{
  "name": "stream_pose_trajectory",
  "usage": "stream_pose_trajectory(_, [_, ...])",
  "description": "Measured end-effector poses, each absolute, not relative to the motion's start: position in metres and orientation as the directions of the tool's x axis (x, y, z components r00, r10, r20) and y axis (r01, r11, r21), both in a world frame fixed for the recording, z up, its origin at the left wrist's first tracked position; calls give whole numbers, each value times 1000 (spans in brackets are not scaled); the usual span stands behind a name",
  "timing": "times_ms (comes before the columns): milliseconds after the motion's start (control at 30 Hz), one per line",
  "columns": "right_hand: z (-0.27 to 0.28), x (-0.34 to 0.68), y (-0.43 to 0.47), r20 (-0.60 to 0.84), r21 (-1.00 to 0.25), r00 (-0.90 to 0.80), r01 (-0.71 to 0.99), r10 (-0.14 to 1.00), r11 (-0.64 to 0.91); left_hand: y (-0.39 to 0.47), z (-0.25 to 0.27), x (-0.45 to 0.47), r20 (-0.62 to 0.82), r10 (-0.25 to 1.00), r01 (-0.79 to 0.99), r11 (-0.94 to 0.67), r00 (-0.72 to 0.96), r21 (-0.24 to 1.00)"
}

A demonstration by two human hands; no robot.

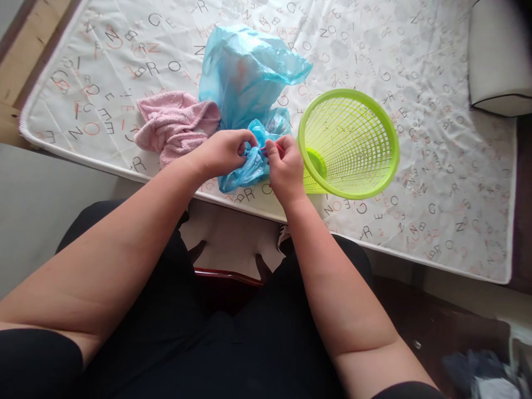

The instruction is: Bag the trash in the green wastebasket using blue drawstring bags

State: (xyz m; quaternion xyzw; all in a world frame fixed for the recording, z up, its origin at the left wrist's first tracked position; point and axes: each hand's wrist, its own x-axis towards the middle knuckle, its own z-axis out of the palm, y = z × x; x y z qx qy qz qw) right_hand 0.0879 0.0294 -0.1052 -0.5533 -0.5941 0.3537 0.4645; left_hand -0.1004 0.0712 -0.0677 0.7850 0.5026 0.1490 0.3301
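A light blue plastic bag (243, 69) lies on the mattress, its crumpled end gathered towards me. My left hand (226, 152) is closed, pinching the gathered blue plastic. Close beside it, my right hand (286, 169) is closed around a small thin red strip (279, 148) at the bag's bunched part; its full shape is hidden by the fingers. Something reddish shows faintly through the bag. Left of the bag, touching it, sits a crumpled pink towel (174, 124). A lime green plastic basket (394, 149) lies on its side just right of my right hand, mouth turned up towards me.
The white mattress (415, 227) is printed with letters, and its near edge runs in front of my knees. A whitish cushion-like block (501, 58) stands at the far right. A wooden frame (29, 52) shows at the left. Dark and white items (477, 368) lie low at the right.
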Motion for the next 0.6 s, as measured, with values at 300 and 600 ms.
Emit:
stream_pose_trajectory(300, [-107, 86, 31, 32, -984, -83, 174, 996, 46, 71, -70, -100, -51, 893, 655, -289, 448, 699])
stream_pose_trajectory(600, [-104, 90, 32, 68, -952, -84, 291, 994, 90, 76, -73, -98, -40, 907, 659, -274, 419, 701])
